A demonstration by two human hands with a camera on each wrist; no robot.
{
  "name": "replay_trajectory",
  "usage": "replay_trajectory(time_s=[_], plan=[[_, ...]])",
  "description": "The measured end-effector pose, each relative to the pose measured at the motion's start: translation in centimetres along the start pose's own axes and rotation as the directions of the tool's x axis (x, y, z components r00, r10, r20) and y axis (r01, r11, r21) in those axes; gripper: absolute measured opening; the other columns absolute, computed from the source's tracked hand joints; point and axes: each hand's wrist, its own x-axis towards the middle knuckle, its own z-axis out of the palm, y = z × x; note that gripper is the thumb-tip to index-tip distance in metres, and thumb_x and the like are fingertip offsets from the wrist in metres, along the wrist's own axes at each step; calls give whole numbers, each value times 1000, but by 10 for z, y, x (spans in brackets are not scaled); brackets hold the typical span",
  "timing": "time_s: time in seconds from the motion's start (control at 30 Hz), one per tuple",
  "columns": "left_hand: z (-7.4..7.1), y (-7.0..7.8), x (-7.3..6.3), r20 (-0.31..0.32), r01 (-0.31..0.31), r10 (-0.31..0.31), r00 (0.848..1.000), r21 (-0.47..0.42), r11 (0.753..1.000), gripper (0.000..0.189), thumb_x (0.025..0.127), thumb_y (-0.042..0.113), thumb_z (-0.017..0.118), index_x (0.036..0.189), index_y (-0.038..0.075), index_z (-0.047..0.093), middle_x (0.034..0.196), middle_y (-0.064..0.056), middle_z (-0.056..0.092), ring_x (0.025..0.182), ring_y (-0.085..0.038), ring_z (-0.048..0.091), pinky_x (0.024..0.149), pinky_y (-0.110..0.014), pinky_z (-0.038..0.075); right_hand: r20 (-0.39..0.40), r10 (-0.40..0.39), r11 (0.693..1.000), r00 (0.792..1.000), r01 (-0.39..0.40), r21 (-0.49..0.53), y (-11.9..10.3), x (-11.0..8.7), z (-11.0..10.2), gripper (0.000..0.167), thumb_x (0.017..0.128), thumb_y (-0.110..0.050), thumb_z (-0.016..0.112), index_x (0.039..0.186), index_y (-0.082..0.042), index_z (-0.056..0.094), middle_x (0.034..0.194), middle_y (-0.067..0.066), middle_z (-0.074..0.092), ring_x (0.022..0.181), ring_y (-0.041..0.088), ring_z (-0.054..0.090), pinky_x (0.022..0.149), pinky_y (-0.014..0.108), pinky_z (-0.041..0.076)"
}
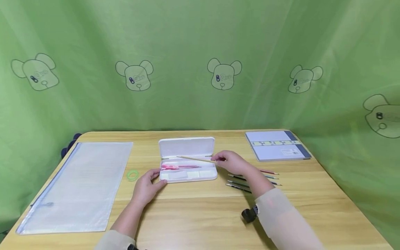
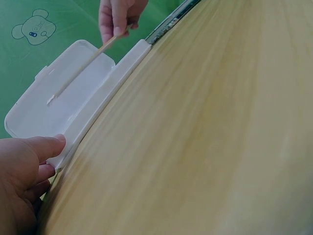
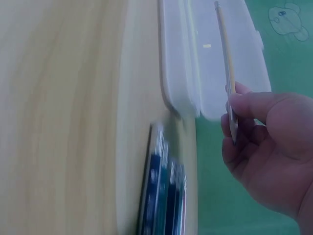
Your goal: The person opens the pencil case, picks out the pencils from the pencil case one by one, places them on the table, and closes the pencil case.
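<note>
A white pencil case point(image 1: 207, 174) lies on the table with its lid point(image 1: 186, 147) raised at the back. Pink pens point(image 1: 171, 167) lie inside it. My left hand point(image 1: 146, 187) grips the case's left end, thumb at the front edge; the left wrist view shows the thumb point(image 2: 51, 143) on the white rim. Over the right part of the case, my right hand point(image 1: 232, 162) pinches a plain tan pencil point(image 1: 195, 159) near one end, between thumb and fingers. Its other end points left across the open case. In the right wrist view the held pencil point(image 3: 225, 49) overlaps the lid.
Several pencils point(image 1: 239, 188) lie on the table under and beside the right forearm. A notebook point(image 1: 272, 152) with a patterned band is at the back right. A green ring point(image 1: 132, 175) and a clear zip pouch point(image 1: 78, 187) lie to the left. A green curtain point(image 1: 187, 104) hangs behind.
</note>
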Motion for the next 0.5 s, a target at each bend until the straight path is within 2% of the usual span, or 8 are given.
replay_trajectory(time_s=[0.3,0.5], plan=[[0,0,0,8,4,-4,1000,-5,1000,50,87,20,74,130,1,58,129,-18,65,131,-36,53,115,-52,35,-35,31,999,999,-31,-13,26,-38,-20,23,96,-9,57,114,-4,70,103,8,69,94,17,58,83,34,51],[0,0,0,3,9,-9,1000,-4,1000,51,86,21,74,130,1,58,129,-17,65,132,-36,52,115,-52,35,-58,47,998,997,-49,-26,42,-65,-32,22,96,-8,57,114,-3,70,106,11,69,93,17,58,82,33,51]])
